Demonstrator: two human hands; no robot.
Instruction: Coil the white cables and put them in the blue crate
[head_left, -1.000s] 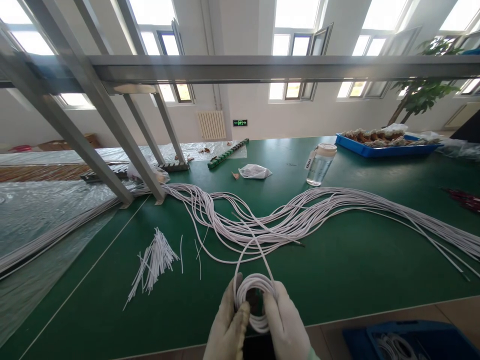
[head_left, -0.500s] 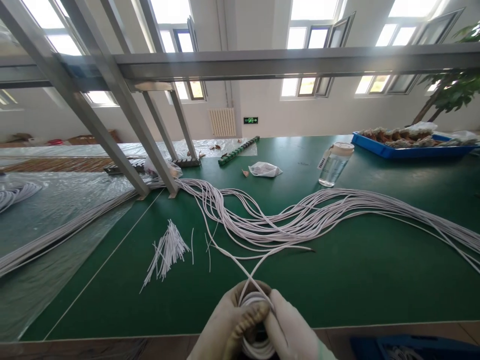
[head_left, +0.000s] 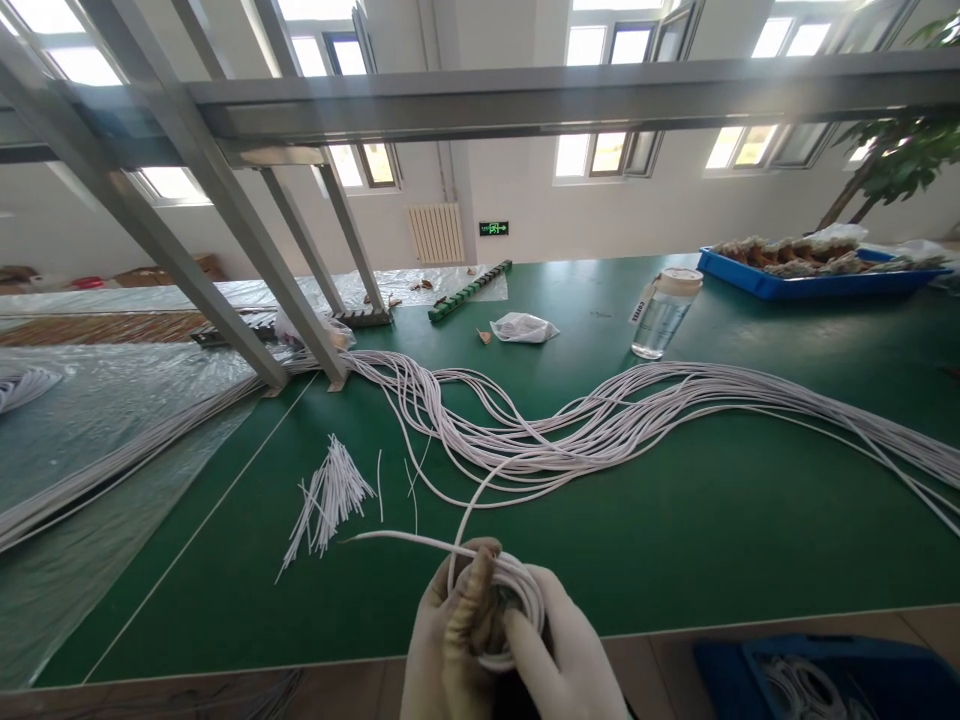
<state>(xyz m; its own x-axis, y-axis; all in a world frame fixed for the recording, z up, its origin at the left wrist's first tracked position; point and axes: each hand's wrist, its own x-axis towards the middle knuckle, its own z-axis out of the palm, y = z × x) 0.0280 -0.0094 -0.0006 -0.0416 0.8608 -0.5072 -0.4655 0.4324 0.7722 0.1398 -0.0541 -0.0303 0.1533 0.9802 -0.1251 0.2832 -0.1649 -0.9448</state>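
Observation:
A round coil of white cable (head_left: 531, 592) is held between my two gloved hands at the table's front edge. My left hand (head_left: 454, 625) is closed on the coil's left side, its thumb pressed over the strands. On the right side, my right hand (head_left: 559, 640) grips the coil with its thumb inside the loop. One loose cable end (head_left: 390, 535) sticks out leftward above my left hand. Another strand runs up from the coil to the long bundle of white cables (head_left: 555, 445) across the table. Short white pieces of tie or wire (head_left: 334, 495) lie in a pile to the left.
Metal posts (head_left: 247, 270) stand on the table at left, under a crossbar (head_left: 487, 105). Farther back are a plastic bag (head_left: 523, 327), a clear bottle (head_left: 664, 315) and a blue tray (head_left: 817, 285). Below the front edge, a blue bin (head_left: 720, 665) holds cable coils.
The cable's loose end has swung from the right over to the left across the coil. My hands have shifted on the coil, which has tilted and shows more of its ring.

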